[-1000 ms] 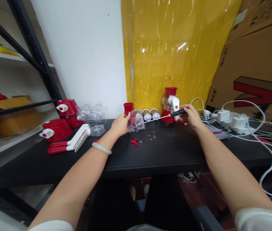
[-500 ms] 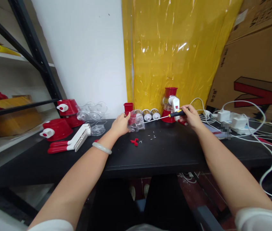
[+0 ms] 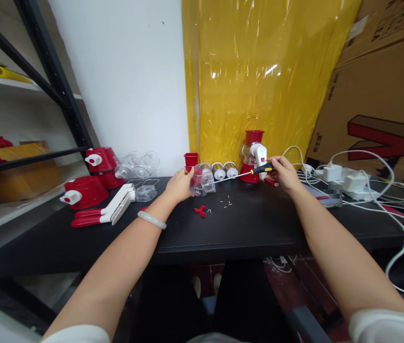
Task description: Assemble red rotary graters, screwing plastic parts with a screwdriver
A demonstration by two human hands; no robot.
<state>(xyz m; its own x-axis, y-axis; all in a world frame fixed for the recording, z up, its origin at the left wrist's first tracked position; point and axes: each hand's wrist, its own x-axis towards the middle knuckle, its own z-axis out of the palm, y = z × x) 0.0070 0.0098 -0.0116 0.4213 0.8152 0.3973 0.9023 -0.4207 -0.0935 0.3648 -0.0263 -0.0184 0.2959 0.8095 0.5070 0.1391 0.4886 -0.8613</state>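
Observation:
My left hand (image 3: 181, 185) is closed around the side of a clear plastic housing (image 3: 202, 183) lying on the black table. In my right hand (image 3: 283, 172) is a screwdriver (image 3: 262, 168) with a black and yellow handle. Its long shaft runs level to the left, and the tip meets the right end of the housing; the exact contact is too small to make out. In front of the housing lie small red plastic parts (image 3: 200, 211) and several tiny screws (image 3: 225, 204). Behind it are a red square cup (image 3: 191, 159) and metal grater drums (image 3: 224, 169).
An assembled red and white rotary grater (image 3: 253, 152) stands at the back. To the left are red bases (image 3: 86, 192), clear housings (image 3: 137, 166) and white handles with red grips (image 3: 107, 212). White cables and chargers (image 3: 354, 182) crowd the right, before a large cardboard box (image 3: 373, 95).

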